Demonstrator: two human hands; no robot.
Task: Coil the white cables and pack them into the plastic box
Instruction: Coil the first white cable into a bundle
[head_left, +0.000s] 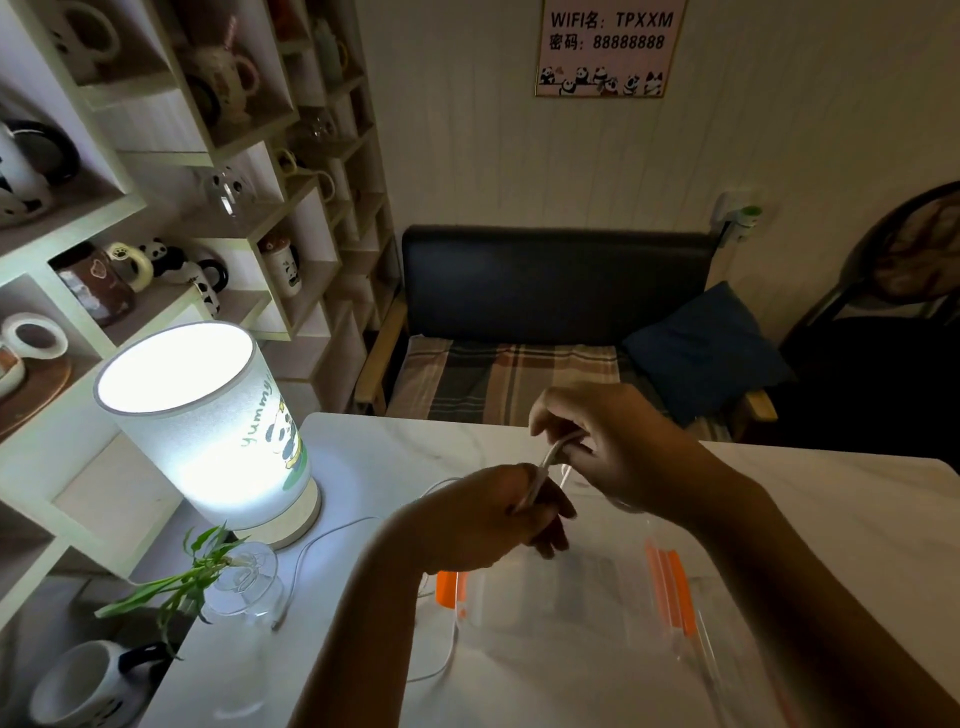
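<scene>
Above a pale worktop (831, 499), both hands hold one white cable (545, 467) taut between them. The left hand (483, 519) has a clenched grip on its lower end; the right hand (608, 441) pinches the upper end. The clear plastic box (571, 613), with orange clips, sits just below. Keeping loops even and small should help them fit.

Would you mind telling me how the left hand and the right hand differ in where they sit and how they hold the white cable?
The left hand sits lower and nearer the camera; the right hand is higher and farther. The left hand grips the white cable at its lower end, the right hand pinches its upper end. Both hold it above the plastic box.
</scene>
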